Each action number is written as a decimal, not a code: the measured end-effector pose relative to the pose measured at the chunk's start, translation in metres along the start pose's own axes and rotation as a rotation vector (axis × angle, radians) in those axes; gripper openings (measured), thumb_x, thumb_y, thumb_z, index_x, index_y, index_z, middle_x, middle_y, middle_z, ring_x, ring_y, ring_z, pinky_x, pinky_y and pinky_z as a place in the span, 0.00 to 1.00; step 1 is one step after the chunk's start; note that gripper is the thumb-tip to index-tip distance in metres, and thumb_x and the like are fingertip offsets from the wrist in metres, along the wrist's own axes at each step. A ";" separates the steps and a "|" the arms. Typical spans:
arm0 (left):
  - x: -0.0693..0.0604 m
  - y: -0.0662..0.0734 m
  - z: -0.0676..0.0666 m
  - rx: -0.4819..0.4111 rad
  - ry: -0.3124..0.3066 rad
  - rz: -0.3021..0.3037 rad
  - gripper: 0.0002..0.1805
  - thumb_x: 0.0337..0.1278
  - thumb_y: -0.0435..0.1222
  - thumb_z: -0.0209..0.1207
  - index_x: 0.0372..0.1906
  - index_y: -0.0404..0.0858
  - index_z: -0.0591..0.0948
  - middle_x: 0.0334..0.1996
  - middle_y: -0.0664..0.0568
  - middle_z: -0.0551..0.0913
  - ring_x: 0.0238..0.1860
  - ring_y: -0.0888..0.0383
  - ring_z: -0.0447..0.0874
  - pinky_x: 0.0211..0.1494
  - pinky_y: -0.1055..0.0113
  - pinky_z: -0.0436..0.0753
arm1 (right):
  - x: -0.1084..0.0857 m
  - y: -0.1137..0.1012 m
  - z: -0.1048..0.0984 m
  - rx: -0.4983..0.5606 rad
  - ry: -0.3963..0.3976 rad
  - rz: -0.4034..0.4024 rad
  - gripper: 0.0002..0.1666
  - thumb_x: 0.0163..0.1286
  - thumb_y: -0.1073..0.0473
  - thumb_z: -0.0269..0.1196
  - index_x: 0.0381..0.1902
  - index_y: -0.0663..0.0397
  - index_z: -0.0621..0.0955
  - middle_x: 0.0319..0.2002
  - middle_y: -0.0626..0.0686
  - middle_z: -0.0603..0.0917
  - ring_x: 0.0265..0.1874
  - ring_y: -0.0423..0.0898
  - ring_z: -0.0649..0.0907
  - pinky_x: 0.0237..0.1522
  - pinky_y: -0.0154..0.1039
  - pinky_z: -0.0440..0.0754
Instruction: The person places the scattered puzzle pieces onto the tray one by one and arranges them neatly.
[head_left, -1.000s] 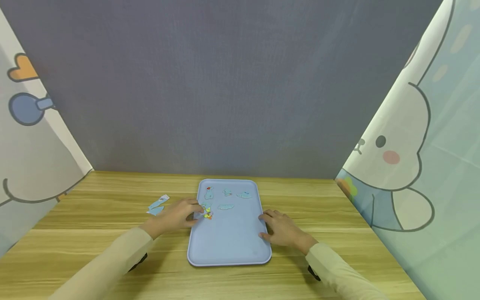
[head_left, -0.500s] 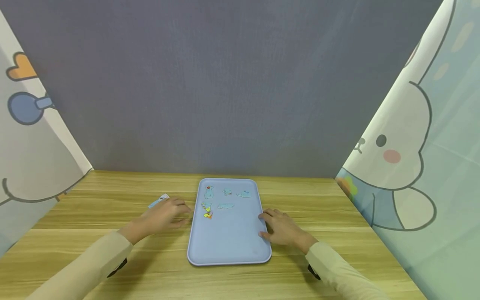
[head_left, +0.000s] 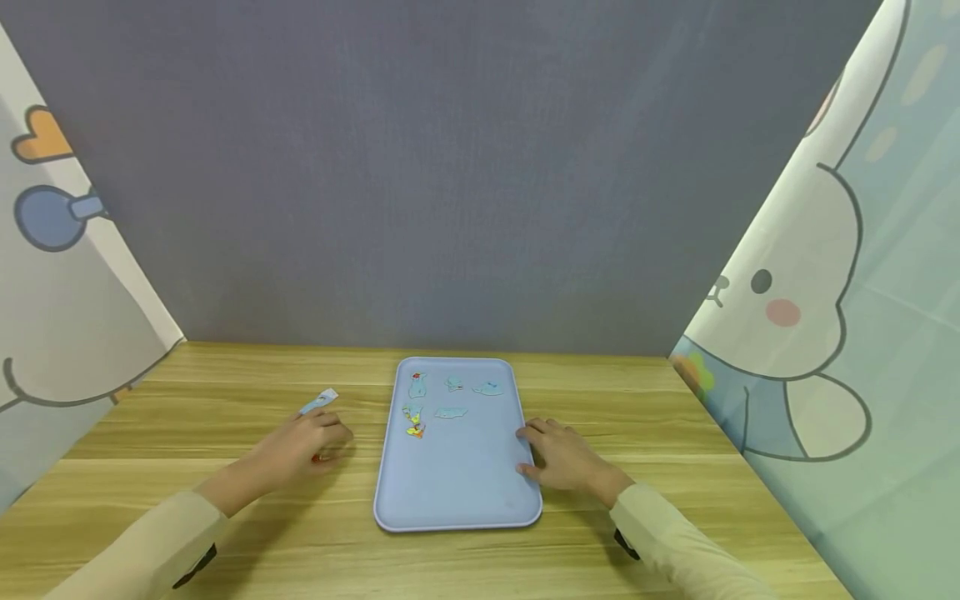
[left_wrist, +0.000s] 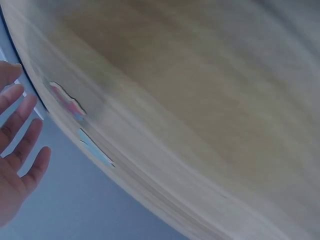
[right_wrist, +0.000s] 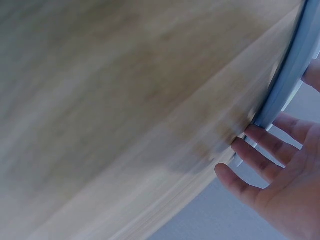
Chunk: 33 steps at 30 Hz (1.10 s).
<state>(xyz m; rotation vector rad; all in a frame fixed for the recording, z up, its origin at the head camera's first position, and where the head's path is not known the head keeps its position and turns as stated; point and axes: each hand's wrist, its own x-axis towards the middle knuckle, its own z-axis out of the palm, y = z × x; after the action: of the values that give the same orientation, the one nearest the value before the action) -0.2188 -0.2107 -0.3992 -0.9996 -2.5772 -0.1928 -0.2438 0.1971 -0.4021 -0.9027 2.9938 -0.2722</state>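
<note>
"How is the left hand (head_left: 294, 450)?"

"Released, fingers loosely spread, left of the tray (head_left: 461, 492). A reddish scrap (head_left: 317, 458) lies beneath it, mostly hidden from the head view; a light-blue scrap (head_left: 318, 402) lies just off its far side."

"And the right hand (head_left: 566, 461)?"

"Relaxed too, fingertips touching the tray's right rim."

"Other pieces?"

"Several torn pieces (head_left: 452, 413) lie on the tray's far half."

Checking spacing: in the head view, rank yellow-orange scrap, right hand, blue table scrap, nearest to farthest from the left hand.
1. Blue table scrap: beyond the left hand.
2. Yellow-orange scrap: on tray, left.
3. Right hand: at tray's right rim.
</note>
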 end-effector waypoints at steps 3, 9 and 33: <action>-0.007 -0.002 0.000 0.010 0.019 -0.006 0.17 0.34 0.37 0.71 0.36 0.45 0.81 0.31 0.61 0.79 0.31 0.66 0.71 0.29 0.67 0.73 | 0.000 0.000 0.000 -0.003 0.001 0.001 0.30 0.59 0.46 0.62 0.56 0.55 0.73 0.58 0.58 0.73 0.57 0.63 0.71 0.54 0.63 0.69; -0.018 -0.005 -0.001 0.065 0.060 -0.035 0.17 0.30 0.37 0.72 0.34 0.44 0.82 0.32 0.59 0.81 0.33 0.58 0.76 0.34 0.58 0.79 | 0.000 0.000 0.000 0.002 -0.002 0.014 0.30 0.59 0.46 0.62 0.57 0.54 0.73 0.59 0.58 0.72 0.58 0.65 0.70 0.55 0.64 0.68; -0.036 -0.017 -0.002 0.037 0.112 -0.040 0.17 0.25 0.33 0.72 0.30 0.50 0.81 0.30 0.64 0.80 0.33 0.59 0.76 0.31 0.61 0.78 | 0.000 0.002 0.003 -0.019 0.014 -0.009 0.31 0.60 0.44 0.61 0.56 0.55 0.74 0.57 0.57 0.73 0.57 0.60 0.73 0.53 0.60 0.71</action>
<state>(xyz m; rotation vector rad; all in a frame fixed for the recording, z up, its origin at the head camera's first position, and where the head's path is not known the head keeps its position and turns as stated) -0.2049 -0.2461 -0.4116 -0.8980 -2.4919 -0.2045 -0.2443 0.1983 -0.4051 -0.9199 3.0111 -0.2518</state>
